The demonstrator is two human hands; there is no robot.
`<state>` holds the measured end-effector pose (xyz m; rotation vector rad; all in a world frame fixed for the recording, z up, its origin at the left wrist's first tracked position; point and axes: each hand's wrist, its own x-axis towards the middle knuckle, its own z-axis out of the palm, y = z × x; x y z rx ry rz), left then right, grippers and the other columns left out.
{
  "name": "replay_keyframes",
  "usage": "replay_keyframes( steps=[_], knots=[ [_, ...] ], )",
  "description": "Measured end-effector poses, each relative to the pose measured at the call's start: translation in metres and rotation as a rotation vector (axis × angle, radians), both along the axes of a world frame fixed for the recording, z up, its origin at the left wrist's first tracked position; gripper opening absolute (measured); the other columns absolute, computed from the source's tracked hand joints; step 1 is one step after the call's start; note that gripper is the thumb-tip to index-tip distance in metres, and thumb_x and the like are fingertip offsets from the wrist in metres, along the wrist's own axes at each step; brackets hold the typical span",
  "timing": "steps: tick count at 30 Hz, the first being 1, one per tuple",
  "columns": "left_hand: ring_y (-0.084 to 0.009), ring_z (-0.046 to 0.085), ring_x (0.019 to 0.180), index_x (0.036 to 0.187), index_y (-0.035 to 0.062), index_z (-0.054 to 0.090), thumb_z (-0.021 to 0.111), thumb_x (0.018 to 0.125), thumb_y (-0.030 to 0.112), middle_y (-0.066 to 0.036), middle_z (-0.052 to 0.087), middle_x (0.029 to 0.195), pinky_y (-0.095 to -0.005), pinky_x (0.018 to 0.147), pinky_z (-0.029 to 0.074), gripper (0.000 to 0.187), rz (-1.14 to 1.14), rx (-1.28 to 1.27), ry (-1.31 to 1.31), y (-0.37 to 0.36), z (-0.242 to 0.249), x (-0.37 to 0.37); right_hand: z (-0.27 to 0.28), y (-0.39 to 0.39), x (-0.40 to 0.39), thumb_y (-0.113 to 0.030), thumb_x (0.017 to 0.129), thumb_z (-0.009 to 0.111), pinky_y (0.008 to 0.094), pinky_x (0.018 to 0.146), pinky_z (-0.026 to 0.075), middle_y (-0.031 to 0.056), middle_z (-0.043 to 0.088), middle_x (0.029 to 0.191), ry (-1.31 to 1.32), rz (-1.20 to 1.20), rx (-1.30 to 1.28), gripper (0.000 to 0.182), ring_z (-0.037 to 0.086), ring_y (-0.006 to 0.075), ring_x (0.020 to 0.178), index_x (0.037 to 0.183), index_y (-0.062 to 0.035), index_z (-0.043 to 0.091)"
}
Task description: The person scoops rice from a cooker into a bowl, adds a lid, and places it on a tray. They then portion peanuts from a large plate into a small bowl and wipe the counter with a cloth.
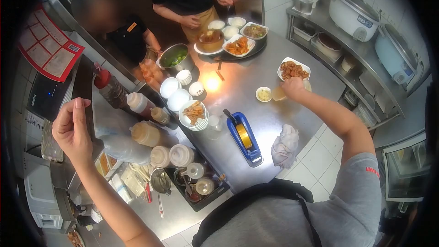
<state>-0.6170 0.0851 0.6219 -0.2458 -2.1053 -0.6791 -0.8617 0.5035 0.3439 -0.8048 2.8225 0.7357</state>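
My left hand [75, 130] is raised at the left, near the printer, with its fingers curled in and nothing visible in them. Across the steel table, my right hand [294, 88] is closed just in front of a white square bowl of brown fried pieces [293, 69]. A pale yellowish shape [278, 93] shows at its fingers; I cannot make out what it is. Just left of it stands a small white cup of chopped yellowish food [263, 94]. A blue tape dispenser [244, 139] with yellow tape and a crumpled cloth [285, 146] lie nearer my body.
Two people stand across the table, beside a round tray [249, 56] with filled bowls and a steel pot of green food [174, 58]. Stacked white dishes [170, 87] and squeeze bottles [145, 133] line the left. Rice cookers [352, 13] stand on the right shelf.
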Motion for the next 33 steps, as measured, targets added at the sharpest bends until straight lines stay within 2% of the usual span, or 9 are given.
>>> replay_keyframes(
  steps=[10, 19, 21, 23, 24, 25, 26, 29, 33],
  knots=[
    [0.0006, 0.04, 0.06, 0.081, -0.0031, 0.062, 0.056, 0.088, 0.008, 0.003, 0.056, 0.071, -0.0137, 0.053, 0.028, 0.015, 0.013, 0.001, 0.017, 0.001, -0.001, -0.002, -0.011, 0.009, 0.006, -0.014, 0.076, 0.058, 0.0326, 0.062, 0.051, 0.0072, 0.067, 0.081, 0.041, -0.031, -0.08, 0.017, 0.066, 0.0218, 0.076, 0.092, -0.0117, 0.062],
    [0.0003, 0.04, 0.06, 0.08, -0.003, 0.062, 0.056, 0.087, 0.008, 0.003, 0.056, 0.071, -0.0142, 0.053, 0.029, 0.014, 0.033, -0.029, 0.038, 0.007, 0.0, -0.003, -0.018, 0.022, 0.027, -0.014, 0.069, 0.065, 0.0351, 0.067, 0.051, 0.0114, 0.065, 0.087, 0.002, -0.158, -0.259, 0.033, 0.064, 0.0258, 0.081, 0.101, -0.0107, 0.057],
    [0.0004, 0.04, 0.059, 0.079, -0.0027, 0.063, 0.056, 0.087, 0.008, 0.003, 0.055, 0.07, -0.0143, 0.052, 0.029, 0.014, 0.042, -0.058, 0.054, 0.01, 0.001, -0.003, -0.018, 0.025, 0.037, -0.019, 0.061, 0.073, 0.0375, 0.075, 0.05, 0.016, 0.063, 0.095, -0.078, -0.269, -0.439, 0.051, 0.061, 0.0298, 0.09, 0.109, -0.0106, 0.055],
    [0.0003, 0.036, 0.054, 0.079, -0.0016, 0.064, 0.057, 0.086, 0.008, 0.007, 0.048, 0.061, -0.0165, 0.046, 0.024, 0.014, 0.058, -0.048, 0.013, 0.014, 0.003, 0.0, -0.025, 0.026, 0.041, -0.016, 0.054, 0.077, 0.0354, 0.082, 0.047, 0.0151, 0.061, 0.099, -0.121, -0.302, -0.716, 0.068, 0.059, 0.0266, 0.095, 0.117, -0.0095, 0.051],
    [0.0006, 0.032, 0.051, 0.077, -0.0012, 0.064, 0.058, 0.086, 0.009, 0.008, 0.044, 0.057, -0.0177, 0.044, 0.021, 0.014, 0.054, -0.068, 0.035, 0.015, 0.004, -0.001, -0.026, 0.021, 0.04, -0.016, 0.054, 0.077, 0.0354, 0.082, 0.047, 0.0151, 0.061, 0.099, -0.143, -0.259, -0.718, 0.068, 0.059, 0.0266, 0.095, 0.117, -0.0095, 0.051],
    [-0.0015, 0.044, 0.063, 0.08, -0.0028, 0.063, 0.056, 0.088, 0.009, 0.003, 0.058, 0.071, -0.0154, 0.056, 0.033, 0.016, 0.115, -0.059, -0.058, 0.012, 0.005, 0.004, -0.025, 0.016, 0.039, -0.013, 0.055, 0.076, 0.0336, 0.083, 0.046, 0.013, 0.061, 0.101, -0.288, -0.245, -0.988, 0.071, 0.058, 0.0236, 0.096, 0.12, -0.0081, 0.048],
    [-0.0014, 0.044, 0.063, 0.08, -0.0028, 0.063, 0.056, 0.088, 0.01, 0.003, 0.058, 0.071, -0.0153, 0.056, 0.033, 0.016, 0.108, -0.041, -0.049, 0.011, 0.004, 0.003, -0.019, 0.007, 0.04, -0.009, 0.055, 0.075, 0.0317, 0.084, 0.046, 0.011, 0.06, 0.102, -0.44, -0.239, -1.253, 0.074, 0.057, 0.0205, 0.097, 0.123, -0.0067, 0.045],
    [-0.0011, 0.043, 0.061, 0.08, -0.0029, 0.063, 0.057, 0.087, 0.01, 0.003, 0.058, 0.07, -0.0153, 0.055, 0.033, 0.016, 0.075, 0.006, -0.039, 0.011, 0.002, 0.001, 0.013, -0.043, 0.054, -0.007, 0.055, 0.074, 0.0315, 0.089, 0.043, 0.0093, 0.06, 0.103, -0.443, -0.137, -1.489, 0.069, 0.057, 0.0204, 0.096, 0.118, -0.0053, 0.048],
    [-0.0023, 0.046, 0.059, 0.076, -0.0036, 0.062, 0.057, 0.085, 0.007, 0.001, 0.058, 0.065, -0.0163, 0.054, 0.035, 0.015, 0.113, -0.053, -0.012, 0.016, 0.006, 0.002, 0.059, -0.13, 0.076, -0.01, 0.059, 0.077, 0.0333, 0.09, 0.043, 0.0078, 0.057, 0.111, -0.765, 0.115, -1.919, 0.069, 0.055, 0.0174, 0.101, 0.12, -0.0036, 0.045]
  ],
)
